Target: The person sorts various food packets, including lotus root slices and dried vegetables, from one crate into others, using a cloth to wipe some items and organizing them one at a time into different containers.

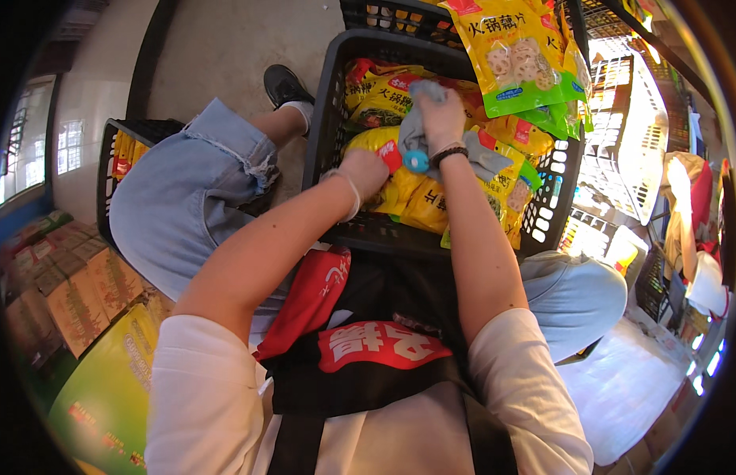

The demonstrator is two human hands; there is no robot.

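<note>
My left hand (365, 172), in a thin glove with a pale cuff, grips a yellow food packet (372, 141) with a red corner. My right hand (444, 119) is closed on a grey cloth (412, 130), pressed close over the packets to the right of that one. A dark beaded bracelet circles the right wrist, and a round blue piece (415, 161) shows beside it. Both hands are inside a black plastic crate (314, 142) holding several yellow packets (382, 98). My fingertips are partly hidden.
Yellow-and-green packets of lotus root slices (516, 65) stand over the crate's far right corner. Another crate (109, 178) is by my left knee. Cardboard cartons (86, 285) are stacked at left. White crates (647, 136) and another person (694, 249) are at right.
</note>
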